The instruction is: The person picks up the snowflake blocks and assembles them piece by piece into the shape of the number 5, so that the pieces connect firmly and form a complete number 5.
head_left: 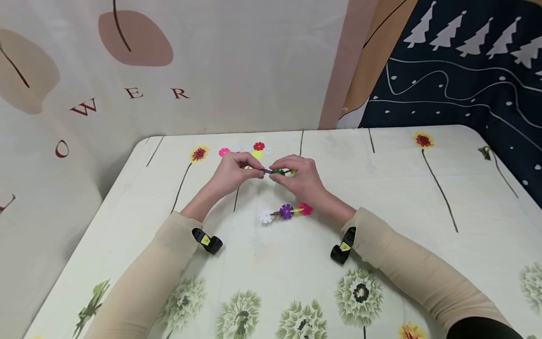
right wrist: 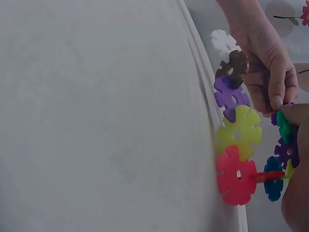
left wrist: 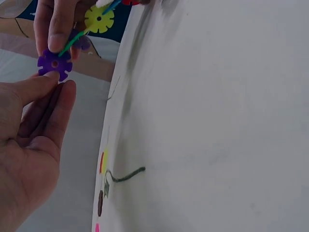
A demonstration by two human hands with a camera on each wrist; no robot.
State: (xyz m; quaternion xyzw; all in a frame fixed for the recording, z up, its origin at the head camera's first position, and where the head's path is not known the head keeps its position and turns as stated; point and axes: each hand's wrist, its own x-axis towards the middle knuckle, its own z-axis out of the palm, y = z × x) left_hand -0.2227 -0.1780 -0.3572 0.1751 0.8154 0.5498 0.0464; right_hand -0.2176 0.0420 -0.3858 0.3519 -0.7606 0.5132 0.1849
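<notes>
My left hand [head_left: 235,172] pinches a purple notched plastic disc [left wrist: 54,64] between thumb and fingers. Facing it, my right hand [head_left: 299,175] grips a green disc [right wrist: 284,126] that sits edge-on against the purple one; whether their slots are fully joined cannot be told. From the right hand a chain of slotted discs curves round, with a blue disc [right wrist: 273,179] and a pink-red disc [right wrist: 236,175] in it. Its far end has a yellow disc [right wrist: 239,133], a purple disc [head_left: 286,211], a brown disc [right wrist: 232,69] and a white disc [head_left: 266,217]. The right fingers hide part of the chain.
Loose discs lie beyond the hands near the table's back edge, among them a red disc [head_left: 259,146], a pink disc [head_left: 224,151] and a yellow disc [head_left: 256,154], with several white ones. A flower-printed cloth [head_left: 381,188] covers the table; a printed curtain [head_left: 254,66] hangs behind.
</notes>
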